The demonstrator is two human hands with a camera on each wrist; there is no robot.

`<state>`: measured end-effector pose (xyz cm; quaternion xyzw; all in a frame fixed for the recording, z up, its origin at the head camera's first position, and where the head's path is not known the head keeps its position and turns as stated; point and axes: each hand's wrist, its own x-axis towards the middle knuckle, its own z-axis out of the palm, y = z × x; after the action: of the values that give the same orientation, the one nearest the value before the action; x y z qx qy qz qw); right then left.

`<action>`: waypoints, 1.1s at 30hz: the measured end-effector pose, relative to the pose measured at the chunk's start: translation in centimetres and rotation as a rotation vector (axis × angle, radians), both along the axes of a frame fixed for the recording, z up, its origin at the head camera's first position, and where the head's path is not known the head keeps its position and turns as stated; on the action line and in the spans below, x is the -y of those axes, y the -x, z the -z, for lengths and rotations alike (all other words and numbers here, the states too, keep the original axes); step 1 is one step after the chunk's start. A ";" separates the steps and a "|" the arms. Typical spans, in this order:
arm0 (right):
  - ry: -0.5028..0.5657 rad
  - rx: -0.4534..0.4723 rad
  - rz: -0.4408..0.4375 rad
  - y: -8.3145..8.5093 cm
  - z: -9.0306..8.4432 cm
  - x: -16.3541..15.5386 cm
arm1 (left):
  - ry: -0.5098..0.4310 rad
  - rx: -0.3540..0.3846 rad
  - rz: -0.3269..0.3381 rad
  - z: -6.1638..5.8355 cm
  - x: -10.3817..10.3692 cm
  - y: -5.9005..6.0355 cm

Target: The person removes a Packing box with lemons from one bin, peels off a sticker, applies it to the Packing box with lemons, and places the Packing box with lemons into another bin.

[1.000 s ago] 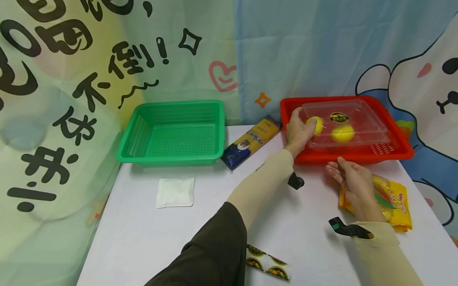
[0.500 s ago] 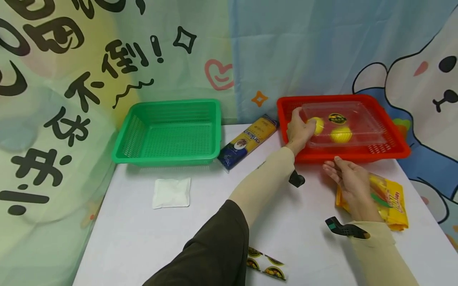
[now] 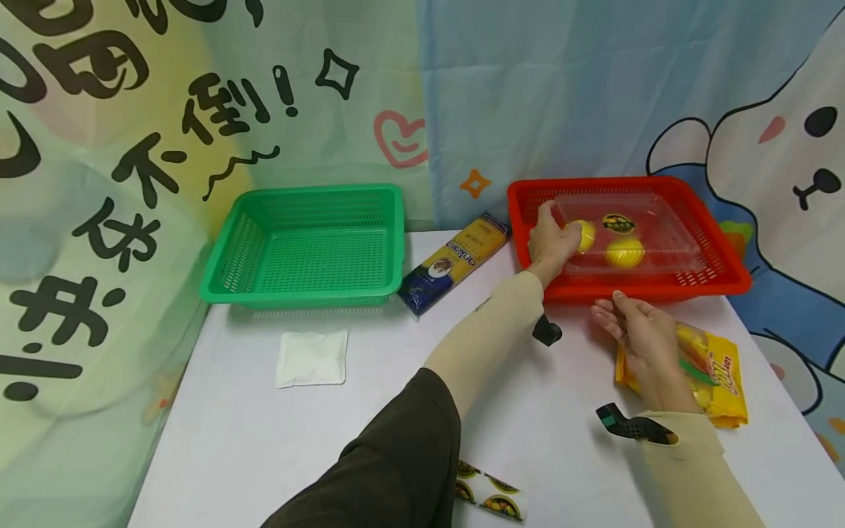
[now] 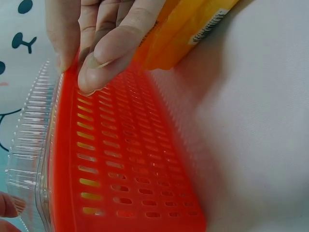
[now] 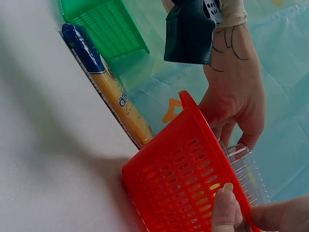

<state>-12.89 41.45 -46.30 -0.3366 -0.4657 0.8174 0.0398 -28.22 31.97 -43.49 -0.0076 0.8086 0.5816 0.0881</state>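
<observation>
A clear plastic food box (image 3: 660, 229) with a round dark label lies over the top of the red basket (image 3: 722, 275); yellow round things (image 3: 625, 253) show through it. My left hand (image 3: 553, 240) grips the box at its left end, thumb toward the front. In the right wrist view, fingers of the left hand (image 5: 236, 104) reach behind the basket's rim onto the box's corner. My right hand (image 3: 643, 341) pinches the basket's front rim, as the left wrist view shows, with its thumb (image 4: 113, 50) against the outer wall.
A yellow packet (image 3: 722, 374) lies under my right wrist. Left of the red basket is a blue and yellow ankara packet (image 3: 455, 264), then a green basket (image 3: 310, 260). Nearer are a white sachet (image 3: 312, 358) and a label strip (image 3: 491, 493), partly behind my left sleeve.
The box's far edge has sunk a little toward the basket. Both hands keep their grips. The head view has shifted slightly to the right.
</observation>
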 end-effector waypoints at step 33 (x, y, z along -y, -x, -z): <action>-0.017 -0.010 -0.001 0.0 0.0 0.4 | 0.270 0.009 -0.018 -0.1 -0.5 -0.4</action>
<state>-12.91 41.06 -46.33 -0.3319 -0.4728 0.8151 0.0447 -27.85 32.42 -43.35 -0.0291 0.8790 0.4683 0.0849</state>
